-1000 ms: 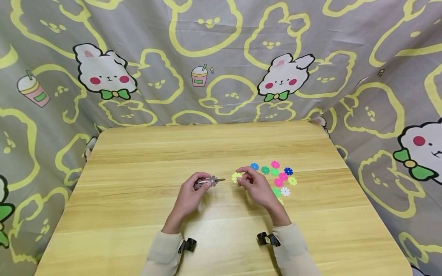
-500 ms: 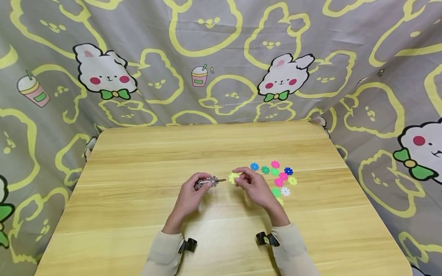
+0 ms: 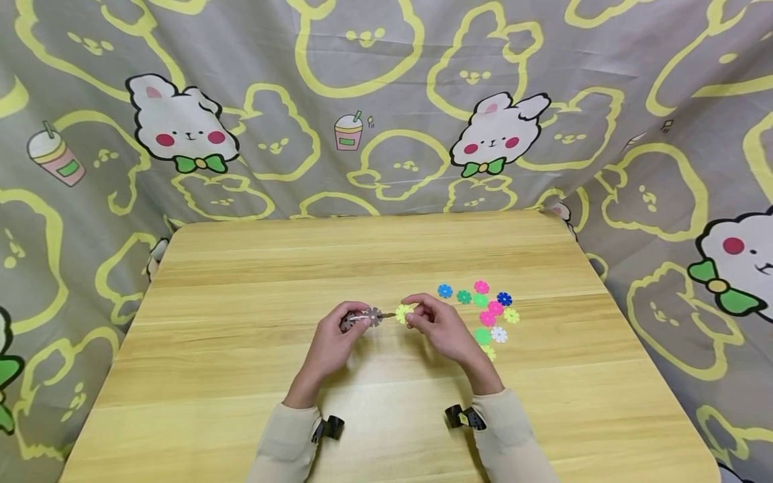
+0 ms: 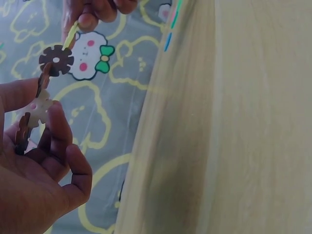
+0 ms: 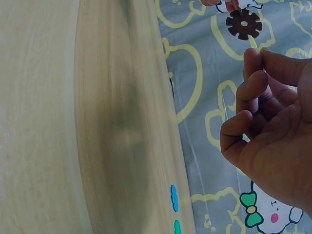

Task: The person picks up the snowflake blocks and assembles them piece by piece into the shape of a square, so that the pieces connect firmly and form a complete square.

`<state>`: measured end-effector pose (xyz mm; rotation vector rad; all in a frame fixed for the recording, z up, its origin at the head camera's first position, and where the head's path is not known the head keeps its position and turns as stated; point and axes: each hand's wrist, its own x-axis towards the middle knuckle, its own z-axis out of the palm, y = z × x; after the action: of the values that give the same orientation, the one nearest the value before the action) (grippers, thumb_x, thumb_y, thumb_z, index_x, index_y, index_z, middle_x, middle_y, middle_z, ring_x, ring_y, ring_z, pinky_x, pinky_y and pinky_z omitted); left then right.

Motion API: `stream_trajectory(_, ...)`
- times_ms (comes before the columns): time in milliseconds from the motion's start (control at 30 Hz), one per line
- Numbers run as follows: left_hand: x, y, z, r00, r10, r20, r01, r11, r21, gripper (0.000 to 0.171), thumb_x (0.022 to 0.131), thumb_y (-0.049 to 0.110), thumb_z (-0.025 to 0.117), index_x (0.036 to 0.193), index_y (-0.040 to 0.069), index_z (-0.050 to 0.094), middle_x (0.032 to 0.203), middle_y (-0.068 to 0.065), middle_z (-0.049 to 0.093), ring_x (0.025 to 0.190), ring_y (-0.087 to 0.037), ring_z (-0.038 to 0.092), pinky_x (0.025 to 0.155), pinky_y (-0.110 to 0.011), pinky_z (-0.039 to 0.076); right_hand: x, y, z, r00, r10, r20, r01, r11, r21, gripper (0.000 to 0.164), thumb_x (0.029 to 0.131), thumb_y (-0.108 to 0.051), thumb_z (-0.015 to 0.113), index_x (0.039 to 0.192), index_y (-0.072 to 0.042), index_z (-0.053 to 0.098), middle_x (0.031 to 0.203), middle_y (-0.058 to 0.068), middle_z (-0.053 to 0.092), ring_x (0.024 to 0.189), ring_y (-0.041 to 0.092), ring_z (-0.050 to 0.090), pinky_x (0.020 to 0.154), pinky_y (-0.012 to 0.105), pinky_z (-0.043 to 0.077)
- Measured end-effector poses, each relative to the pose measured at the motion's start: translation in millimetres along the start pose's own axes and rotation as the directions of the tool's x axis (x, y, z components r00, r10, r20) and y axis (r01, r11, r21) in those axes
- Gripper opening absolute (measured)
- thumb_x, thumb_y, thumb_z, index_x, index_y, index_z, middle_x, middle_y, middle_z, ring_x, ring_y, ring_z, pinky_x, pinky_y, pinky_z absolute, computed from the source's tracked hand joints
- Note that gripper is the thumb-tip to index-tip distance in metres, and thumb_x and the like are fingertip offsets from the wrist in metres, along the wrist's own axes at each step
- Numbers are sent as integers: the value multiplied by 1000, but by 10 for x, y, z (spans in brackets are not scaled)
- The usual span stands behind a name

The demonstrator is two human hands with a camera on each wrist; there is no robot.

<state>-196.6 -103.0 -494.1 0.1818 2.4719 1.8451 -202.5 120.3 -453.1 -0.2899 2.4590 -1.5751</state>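
My left hand (image 3: 333,341) grips a short chain of notched plastic snowflake discs between thumb and fingers. In the left wrist view, a white disc (image 4: 40,109) sits between brown ones, and a brown disc (image 4: 56,60) forms the far end of the chain. My right hand (image 3: 445,330) pinches a yellow snowflake disc (image 3: 401,313) between thumb and index finger. The yellow disc's edge meets the end brown disc (image 5: 243,24) in the right wrist view, the two standing crosswise. Both hands are raised over the table, facing each other.
Loose snowflake discs lie right of my right hand on the wooden table (image 3: 241,282): several colours, among them a light blue disc (image 3: 445,291), a dark blue disc (image 3: 504,299) and a white disc (image 3: 498,335). A patterned grey curtain (image 3: 272,60) surrounds the table's back and sides.
My right hand has moved left, bringing the yellow disc up to the end of the chain. The left hand has stayed nearly still with its grip on the chain.
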Motion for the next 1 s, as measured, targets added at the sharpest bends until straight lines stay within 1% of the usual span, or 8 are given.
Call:
stream_trajectory(100, 1, -3, 15, 1000, -3, 5, 3, 1000, 9, 20, 91, 21, 67, 111, 18, 66, 104, -3, 69, 90, -14, 62, 77, -23, 52, 51, 140, 26, 1000, -5, -4, 5, 1000, 10, 29, 94, -7, 60, 124, -5, 60, 86, 13, 63, 69, 15, 54, 60, 19, 43)
stream_trajectory(167, 0, -3, 22, 1000, -5, 6, 4, 1000, 10, 20, 91, 22, 67, 111, 18, 66, 104, -3, 69, 89, -13, 62, 77, -23, 52, 80, 217, 38, 1000, -7, -1, 7, 1000, 20, 30, 94, -10, 61, 124, -6, 60, 87, 12, 63, 71, 19, 55, 60, 19, 44)
stream_trajectory(267, -2, -5, 30, 1000, -5, 7, 5, 1000, 10, 20, 91, 21, 68, 111, 18, 67, 102, -4, 69, 88, -14, 62, 76, -23, 52, 92, 259, 47, 1000, -19, 7, 19, 999, 40, 30, 94, -12, 62, 123, -6, 61, 87, 11, 63, 74, 28, 57, 60, 20, 45)
stream_trajectory(400, -1, -2, 31, 1000, -1, 7, 1, 1000, 10, 20, 91, 20, 67, 111, 18, 66, 102, -4, 69, 87, -14, 62, 75, -23, 52, 97, 274, 51, 999, -34, 7, 34, 998, 46, 29, 94, -13, 63, 122, -7, 61, 86, 10, 63, 75, 32, 57, 60, 21, 46)
stream_trajectory(533, 5, 3, 30, 1000, 4, 7, -4, 1000, 20, 19, 92, 21, 66, 111, 19, 66, 103, -2, 69, 89, -13, 62, 76, -24, 52, 100, 269, 60, 999, -40, -13, 41, 999, 33, 27, 94, -13, 63, 120, -10, 63, 84, 8, 62, 72, 26, 56, 59, 20, 45)
stream_trajectory(667, 11, 1, 35, 1000, -7, 19, 6, 1000, 18, 18, 93, 20, 64, 111, 20, 65, 104, -1, 68, 90, -14, 62, 77, -25, 52, 100, 254, 82, 999, -40, -32, 42, 999, 34, 25, 94, -10, 61, 119, -8, 63, 82, 7, 63, 68, 23, 54, 57, 20, 44)
stream_trajectory(833, 7, 4, 51, 1000, -11, 28, 11, 1000, 10, 18, 94, 19, 63, 113, 18, 63, 106, -2, 68, 91, -15, 61, 78, -26, 52, 96, 235, 116, 998, -28, -60, 30, 999, 41, 23, 94, -7, 60, 117, -5, 64, 79, 9, 63, 69, 33, 54, 55, 20, 42)
stream_trajectory(1000, 4, 3, 67, 1000, -13, 19, 12, 1000, 19, 19, 94, 19, 62, 113, 18, 63, 107, -2, 67, 94, -15, 61, 81, -27, 52, 107, 241, 150, 996, -6, -90, 10, 999, 45, 21, 94, -6, 61, 115, -7, 65, 79, 9, 64, 71, 35, 56, 54, 19, 41)
